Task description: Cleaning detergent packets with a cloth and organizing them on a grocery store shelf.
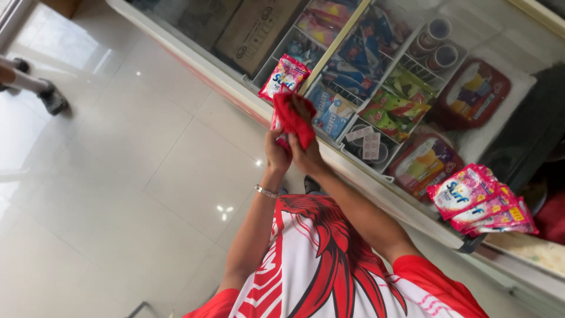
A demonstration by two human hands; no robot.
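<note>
Both hands raised together over the glass lid [471, 35] of a chest freezer: left hand [276, 152] closed on the lower end of a pink detergent sachet [284, 76], right hand [307, 154] gripping a red cloth [292, 118] pressed against that sachet. Bracelet [266, 191] on the left wrist. Further pink sachets [479, 200] stacked on the freezer's edge, well apart to the right. Ice-cream packs [391, 109] in baskets beneath the glass. White tiled floor [118, 176] below.

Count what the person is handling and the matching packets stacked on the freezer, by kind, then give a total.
Red cloth: 1
Pink sachet in the hands: 1
Pink sachets stacked on the freezer: at least 3, overlapping
Total: at least 5
</note>
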